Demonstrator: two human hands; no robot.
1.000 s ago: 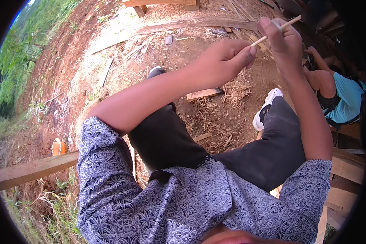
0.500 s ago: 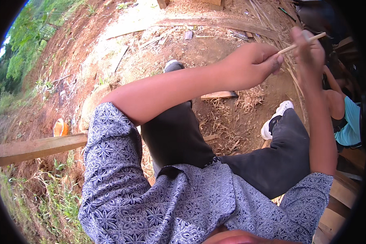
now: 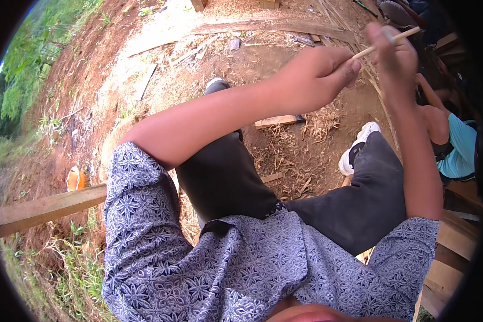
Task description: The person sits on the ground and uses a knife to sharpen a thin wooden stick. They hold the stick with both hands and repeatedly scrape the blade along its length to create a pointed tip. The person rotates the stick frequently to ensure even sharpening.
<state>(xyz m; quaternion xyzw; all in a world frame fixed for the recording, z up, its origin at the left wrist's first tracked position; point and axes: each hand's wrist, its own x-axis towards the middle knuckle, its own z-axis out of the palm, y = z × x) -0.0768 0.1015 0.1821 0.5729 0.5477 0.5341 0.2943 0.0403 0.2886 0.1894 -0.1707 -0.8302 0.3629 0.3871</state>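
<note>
A thin, pale wooden stick (image 3: 364, 52) runs up and to the right between my two hands, high in the right half of the head view. My left hand (image 3: 319, 78) is closed around its lower end, thumb and fingers pinching it. Farther along, my right hand (image 3: 394, 61) is wrapped on the stick, whose far tip sticks out past the fingers. Motion smears the right fingers. A small pale patch shows between them, but I cannot make out what it is.
Wood shavings (image 3: 327, 126) and a short board (image 3: 279, 121) lie on the dirt between my legs. A long plank (image 3: 273, 24) lies farther off. At left a wooden beam (image 3: 48, 208) reaches my side. Another person (image 3: 459, 145) in turquoise sits close at right, near stacked timber (image 3: 456, 236).
Both hands and the stick appear slightly farther up and left, while the whole view has shifted a little. My grip on the stick looks the same.
</note>
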